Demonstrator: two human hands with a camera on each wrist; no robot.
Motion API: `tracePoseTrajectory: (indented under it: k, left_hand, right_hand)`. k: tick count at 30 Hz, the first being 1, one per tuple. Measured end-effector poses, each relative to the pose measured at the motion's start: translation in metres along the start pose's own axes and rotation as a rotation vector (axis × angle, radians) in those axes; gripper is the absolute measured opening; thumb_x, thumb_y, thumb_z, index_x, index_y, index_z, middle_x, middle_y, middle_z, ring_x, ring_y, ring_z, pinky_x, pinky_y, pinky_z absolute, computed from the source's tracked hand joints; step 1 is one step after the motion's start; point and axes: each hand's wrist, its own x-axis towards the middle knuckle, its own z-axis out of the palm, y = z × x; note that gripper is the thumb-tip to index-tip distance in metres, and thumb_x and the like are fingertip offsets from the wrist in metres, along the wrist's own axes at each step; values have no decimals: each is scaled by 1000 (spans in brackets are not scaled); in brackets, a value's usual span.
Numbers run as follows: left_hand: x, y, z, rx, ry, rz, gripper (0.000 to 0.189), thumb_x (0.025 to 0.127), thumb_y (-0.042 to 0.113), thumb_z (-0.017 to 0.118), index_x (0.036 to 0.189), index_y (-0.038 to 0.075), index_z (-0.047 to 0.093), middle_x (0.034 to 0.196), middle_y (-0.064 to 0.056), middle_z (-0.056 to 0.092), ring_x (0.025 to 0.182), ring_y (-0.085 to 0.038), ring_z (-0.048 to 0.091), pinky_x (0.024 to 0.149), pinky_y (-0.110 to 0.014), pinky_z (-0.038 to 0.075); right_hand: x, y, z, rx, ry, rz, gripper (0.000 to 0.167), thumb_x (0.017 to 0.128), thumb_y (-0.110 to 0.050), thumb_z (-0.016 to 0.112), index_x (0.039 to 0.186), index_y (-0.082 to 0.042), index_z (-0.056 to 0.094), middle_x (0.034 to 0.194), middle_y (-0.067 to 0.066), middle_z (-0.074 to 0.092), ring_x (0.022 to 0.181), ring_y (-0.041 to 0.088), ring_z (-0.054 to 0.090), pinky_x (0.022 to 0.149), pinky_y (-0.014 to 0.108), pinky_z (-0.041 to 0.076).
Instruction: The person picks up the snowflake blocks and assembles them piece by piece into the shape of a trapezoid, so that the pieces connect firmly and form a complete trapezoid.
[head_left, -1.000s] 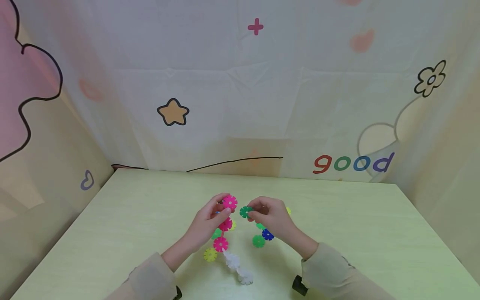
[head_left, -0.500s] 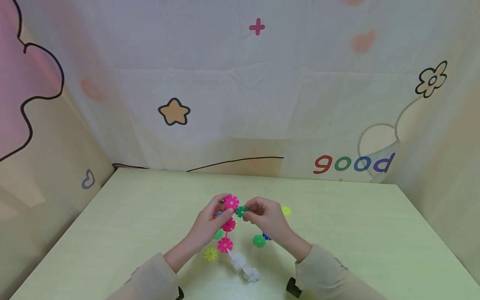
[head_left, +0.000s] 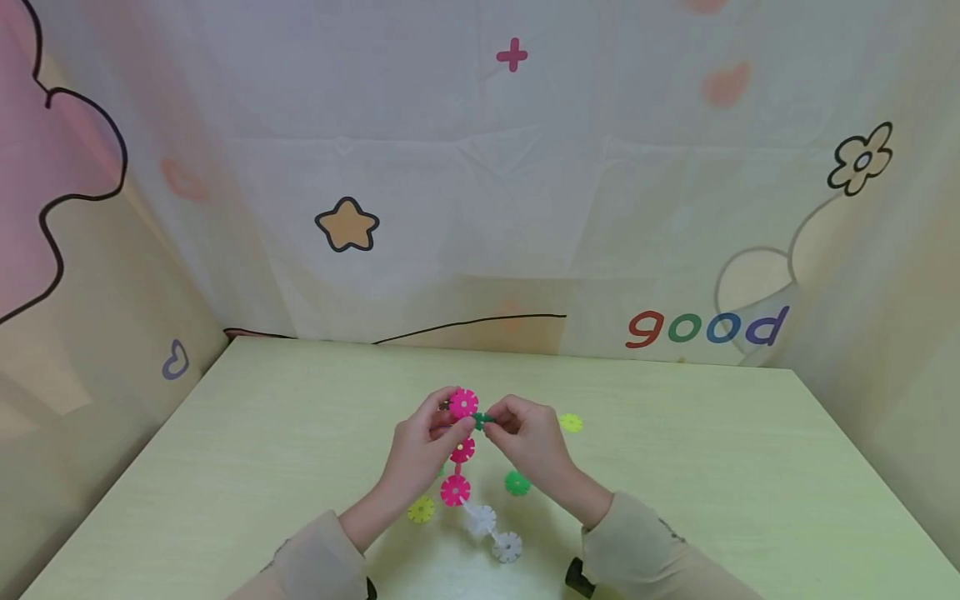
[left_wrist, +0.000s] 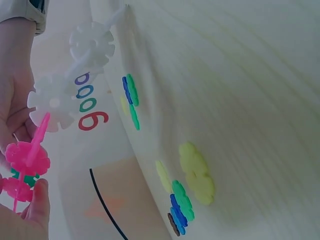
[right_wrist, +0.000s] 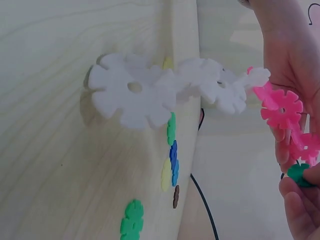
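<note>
My left hand [head_left: 422, 446] holds a chain of notched plastic snowflake discs by its upper pink disc [head_left: 463, 404]. More pink discs [head_left: 455, 491] hang below, and white discs [head_left: 507, 547] form the chain's lower end. Between thumb and fingers my right hand [head_left: 534, 440] pinches a dark green disc [head_left: 481, 421], seen nearly edge-on against the pink one. In the right wrist view the green disc [right_wrist: 299, 175] meets the pink end of the chain; whether their slots interlock cannot be told. The left wrist view shows the white discs [left_wrist: 52, 102] joined at angles to the pink.
Loose discs lie on the pale table [head_left: 675, 467]: a yellow one [head_left: 422, 509] at left, a green one [head_left: 517, 482] in the middle, another yellow one [head_left: 572, 422] behind my right hand. The left wrist view has blue, green and brown discs [left_wrist: 173, 227]. A printed cloth [head_left: 420, 167] stands behind.
My right hand has moved left, bringing the green disc up against the pink one and turning it from face-on to nearly edge-on. The hanging chain has swung slightly right.
</note>
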Motion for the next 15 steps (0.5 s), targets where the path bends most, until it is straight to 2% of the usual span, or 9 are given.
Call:
tracePoseTrajectory:
  k: [6,11,15]
  left_hand:
    - [-1,-2,3,40,41,41,56,80,35,63,129,15,44,103,-10,65,88,-19,65,70,-22,52]
    - [-4,-1,3,70,42,75,56,82,26,62,132,11,41,106,-13,63,88,-19,65,71,-22,51]
    - [-4,0,3,72,41,76,56,82,23,62,133,11,41,108,-13,63,89,-18,65,71,-21,51]
  right_hand:
    - [0,-2,3,-51,39,-43,6,74,1,67,75,-2,63,68,7,65,58,11,60,56,15,48]
    - [0,-3,4,-71,68,-74,6,73,2,67,75,-2,63,67,6,65,57,11,60,56,14,48]
    - [-1,-3,6,-82,87,-107,7,72,4,67,74,-1,63,66,5,65,57,11,60,56,13,48]
